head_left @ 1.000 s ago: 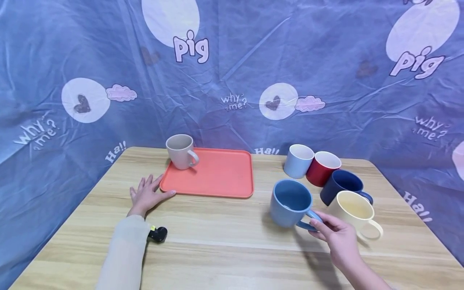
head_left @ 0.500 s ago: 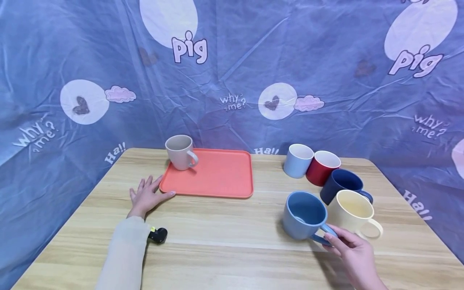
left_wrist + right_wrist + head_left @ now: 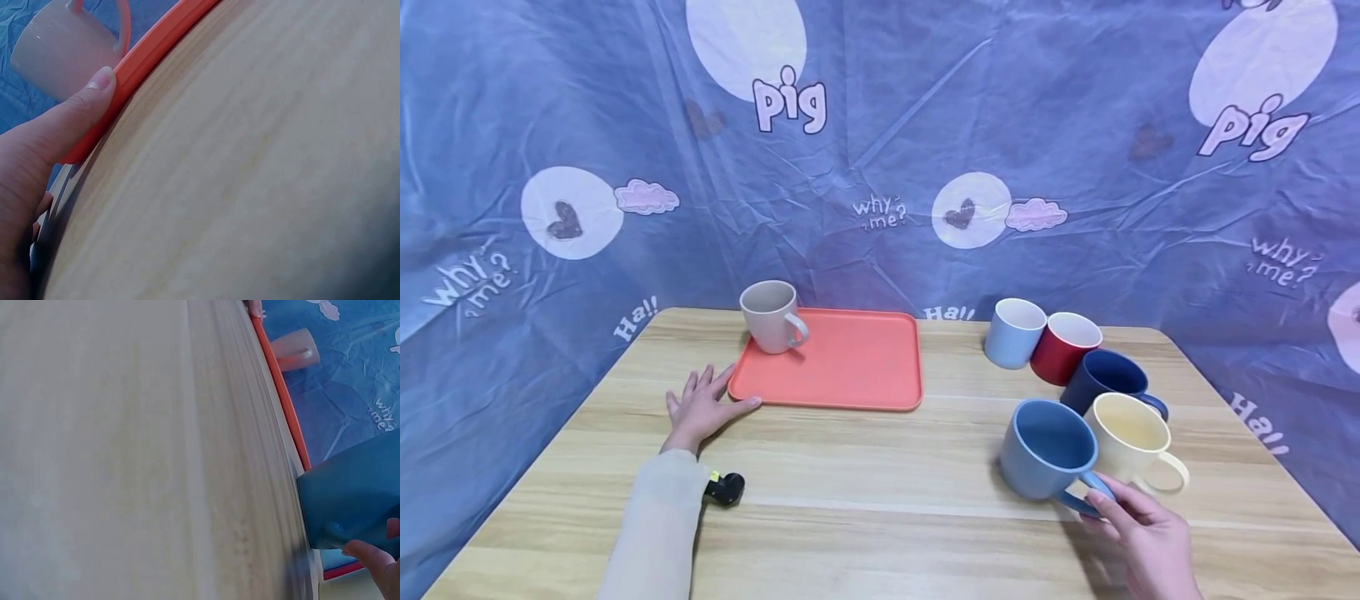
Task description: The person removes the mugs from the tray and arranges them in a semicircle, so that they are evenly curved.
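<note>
My right hand (image 3: pixel 1153 542) pinches the handle of a blue mug (image 3: pixel 1037 462), which is upright with its base at or just above the tabletop. In the right wrist view, fingers and thumb meet the handle of that blue mug (image 3: pixel 356 494). My left hand (image 3: pixel 703 410) lies spread at the near left corner of a coral-red tray (image 3: pixel 850 358). Its thumb rests against the rim of the tray (image 3: pixel 147 59) in the left wrist view. A grey mug (image 3: pixel 770 321) stands at the tray's back left, handle turned right.
Right of the tray, a light blue mug (image 3: pixel 1013 337), a red mug (image 3: pixel 1063 350), a navy mug (image 3: pixel 1101 379) and a cream mug (image 3: pixel 1123 433) stand in a slanting row. The cream mug is close beside the blue one. A patterned blue cloth (image 3: pixel 880 150) hangs behind the table.
My right hand has brought the blue mug rightward and nearer to me, up beside the cream mug. The left hand, tray and grey mug stay put.
</note>
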`<state>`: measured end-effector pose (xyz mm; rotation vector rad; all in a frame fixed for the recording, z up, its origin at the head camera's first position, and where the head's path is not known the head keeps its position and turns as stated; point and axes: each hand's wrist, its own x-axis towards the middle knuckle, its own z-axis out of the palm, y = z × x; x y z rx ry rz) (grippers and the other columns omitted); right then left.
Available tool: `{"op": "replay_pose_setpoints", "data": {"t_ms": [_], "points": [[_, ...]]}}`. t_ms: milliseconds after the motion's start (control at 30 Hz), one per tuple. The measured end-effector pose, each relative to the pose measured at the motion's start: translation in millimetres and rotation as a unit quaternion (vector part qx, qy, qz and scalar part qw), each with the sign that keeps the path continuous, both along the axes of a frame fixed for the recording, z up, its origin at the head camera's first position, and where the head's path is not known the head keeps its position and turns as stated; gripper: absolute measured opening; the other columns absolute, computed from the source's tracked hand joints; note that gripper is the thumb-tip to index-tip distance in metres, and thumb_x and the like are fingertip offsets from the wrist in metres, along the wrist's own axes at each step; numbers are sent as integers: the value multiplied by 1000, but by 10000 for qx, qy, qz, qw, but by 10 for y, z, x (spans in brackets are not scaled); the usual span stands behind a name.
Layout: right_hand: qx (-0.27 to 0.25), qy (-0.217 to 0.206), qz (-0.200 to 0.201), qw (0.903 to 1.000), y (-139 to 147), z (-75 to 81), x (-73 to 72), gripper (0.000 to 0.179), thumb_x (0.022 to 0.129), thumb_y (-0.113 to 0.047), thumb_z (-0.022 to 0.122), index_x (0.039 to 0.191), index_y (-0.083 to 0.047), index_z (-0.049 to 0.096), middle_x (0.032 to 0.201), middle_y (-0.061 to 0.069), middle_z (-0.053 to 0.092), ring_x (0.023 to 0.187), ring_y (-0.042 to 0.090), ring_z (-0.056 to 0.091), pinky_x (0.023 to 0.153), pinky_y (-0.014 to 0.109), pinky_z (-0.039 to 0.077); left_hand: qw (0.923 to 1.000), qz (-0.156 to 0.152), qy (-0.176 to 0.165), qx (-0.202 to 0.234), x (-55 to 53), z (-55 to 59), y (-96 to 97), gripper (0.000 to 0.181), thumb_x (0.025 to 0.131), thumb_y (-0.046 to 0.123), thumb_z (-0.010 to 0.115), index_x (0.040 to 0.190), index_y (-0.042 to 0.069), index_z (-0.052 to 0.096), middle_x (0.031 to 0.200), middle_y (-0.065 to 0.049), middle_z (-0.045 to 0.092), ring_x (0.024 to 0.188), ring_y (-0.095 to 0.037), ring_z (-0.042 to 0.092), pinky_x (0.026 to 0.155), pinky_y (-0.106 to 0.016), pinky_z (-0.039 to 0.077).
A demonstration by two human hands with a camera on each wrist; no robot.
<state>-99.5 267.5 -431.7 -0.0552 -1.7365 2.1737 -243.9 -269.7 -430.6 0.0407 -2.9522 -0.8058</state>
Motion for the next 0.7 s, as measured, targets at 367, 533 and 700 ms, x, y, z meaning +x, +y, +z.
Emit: {"op": "replay_pose_setpoints", "data": {"t_ms": [367,533,700], "points": [[-195,-90,-251,9995,-17,32,-27,26,76,10,58,101,4,63,84,5,65,74,15,62,59,30,48,10000,-19,1,3,-12,-15,-5,96,63,68,55,136,12,28,137,-27,12,123,-44,-1,84,-63,-15],[-196,-332,-469,9982,6,12,-48,27,76,7,61,102,5,62,83,5,66,73,15,62,58,30,48,10000,-29,7,1,-6,2,1,95,64,67,56,136,12,28,137,-28,13,123,-45,0,85,-63,-14],[-206,-132,-290,9993,41,40,-37,26,77,10,58,102,3,63,85,4,66,74,15,62,58,30,49,10000,-29,-13,4,4,15,3,95,64,67,56,136,12,28,137,-28,13,123,-45,0,84,-63,-14]]}}
